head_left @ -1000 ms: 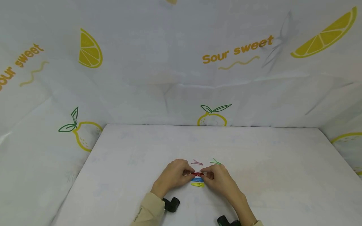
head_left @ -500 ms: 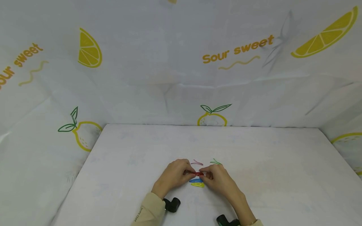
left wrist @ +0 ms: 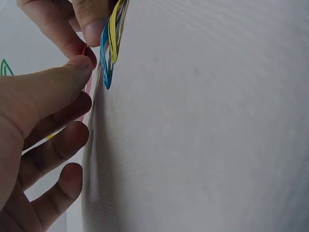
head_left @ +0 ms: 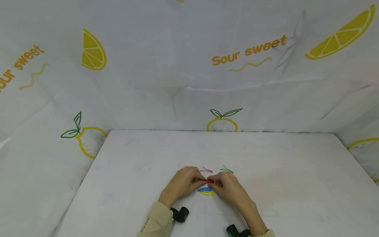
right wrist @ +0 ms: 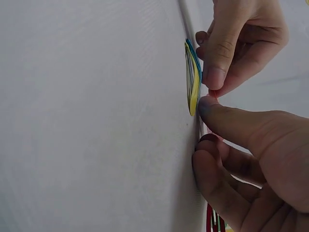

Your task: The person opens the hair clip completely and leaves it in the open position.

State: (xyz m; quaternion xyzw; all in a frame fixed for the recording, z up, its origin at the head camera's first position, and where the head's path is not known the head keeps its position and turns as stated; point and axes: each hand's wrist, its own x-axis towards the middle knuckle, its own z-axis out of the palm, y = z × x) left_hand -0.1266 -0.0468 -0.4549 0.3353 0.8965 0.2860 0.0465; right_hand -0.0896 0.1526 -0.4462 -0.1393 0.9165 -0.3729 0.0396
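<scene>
Red hair clip [head_left: 209, 181] was between the two hands, over the white table [head_left: 281, 181] – each hand pinched it at one end. On my distant screen I saw the left hand [head_left: 184, 181] clamped on it with thumb and finger, and the right hand [head_left: 228, 187] did likewise. Blue clip [head_left: 205, 189] and yellow clip [head_left: 207, 193] lay nearer to the person; whether they touched, I could not tell. Pink clip [head_left: 208, 171] and green clip [head_left: 227, 170] lay on the far side. On the cloth backdrop [head_left: 148, 59] I could read orange lettering [head_left: 249, 51], "Sour sweet" – and again at the left, where the edge cut it. The left sleeve [head_left: 157, 220] carried small dark lettering, too small to read.
</scene>
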